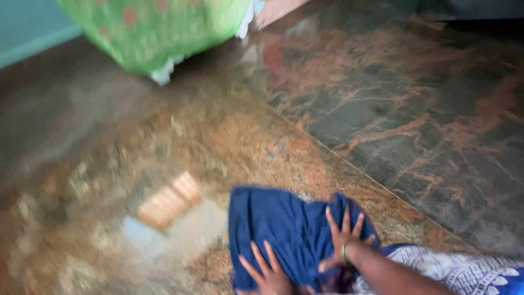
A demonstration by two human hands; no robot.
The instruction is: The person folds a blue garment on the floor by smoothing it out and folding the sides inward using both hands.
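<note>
A dark blue cloth [284, 229] lies bunched on the polished brown stone floor [218, 142] at the bottom middle of the head view. My left hand [267, 273] presses flat on its lower part with fingers spread. My right hand [344, 235] rests on the cloth's right side, fingers apart, with a green bangle at the wrist. The picture is blurred, so I cannot tell whether either hand grips the fabric.
A green patterned cloth bundle [158, 30] with white edging sits at the top left. A blue and white patterned garment [464, 273] covers my lap at the bottom right. A window's reflection [169, 202] shows on the floor. Darker veined stone slabs [426, 109] lie to the right.
</note>
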